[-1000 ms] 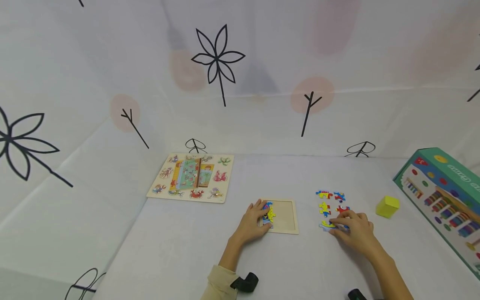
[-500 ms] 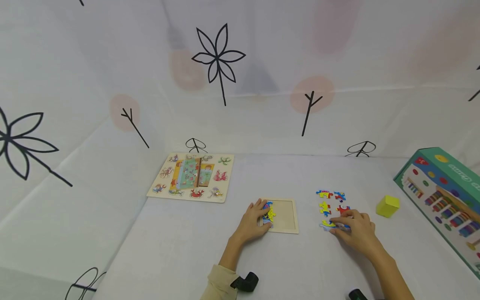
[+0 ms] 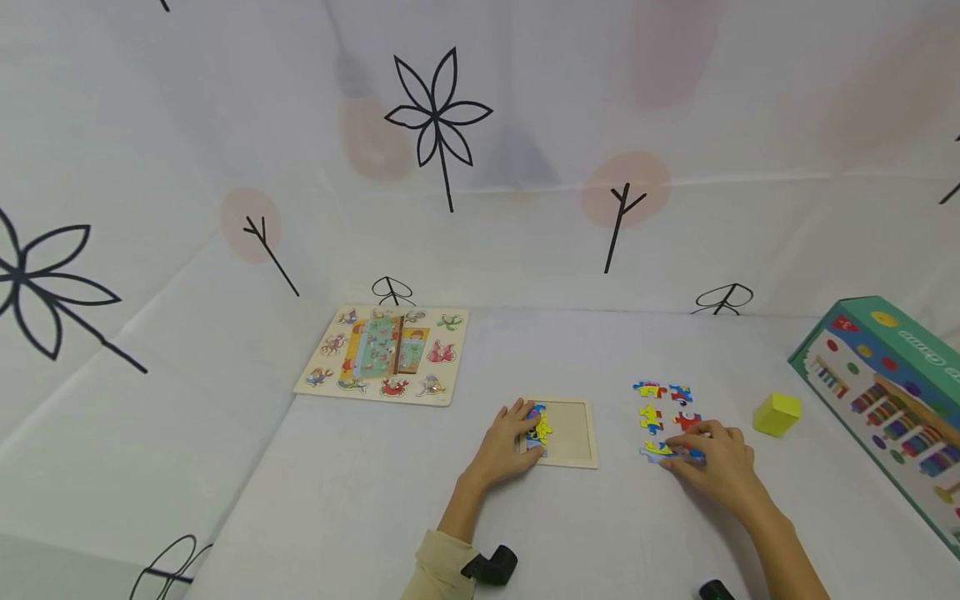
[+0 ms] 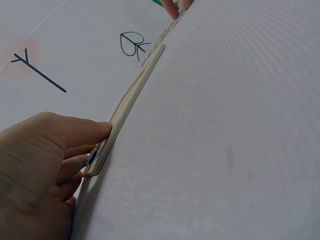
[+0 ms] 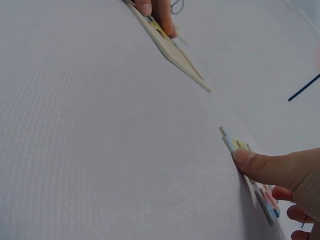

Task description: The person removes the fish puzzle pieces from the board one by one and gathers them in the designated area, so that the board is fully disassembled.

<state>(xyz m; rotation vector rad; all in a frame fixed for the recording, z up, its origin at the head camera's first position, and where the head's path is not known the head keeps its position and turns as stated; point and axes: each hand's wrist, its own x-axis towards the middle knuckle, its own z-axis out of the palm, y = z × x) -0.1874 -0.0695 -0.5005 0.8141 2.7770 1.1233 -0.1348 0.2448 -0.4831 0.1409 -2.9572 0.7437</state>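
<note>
In the head view my left hand lies across the left end of a shallow wooden puzzle tray. Its thumb bears on the near rim and the fingers bend round the left end. Joined yellow and blue puzzle pieces fill the tray's left strip, partly under the fingers. My right hand is at the near end of a loose group of jigsaw pieces, thumb and forefinger pinching a blue-and-yellow jigsaw piece. Its palm side hides part of the near row.
A yellow block stands right of the loose pieces, with a green toy box beyond it. At the back left lies a sea-animal puzzle board with coloured pictures on it. A white patterned cloth hangs behind the table.
Almost nothing differs; the right hand's fingers have shifted very slightly to the right at the near pieces. The left hand and tray stay in place.
</note>
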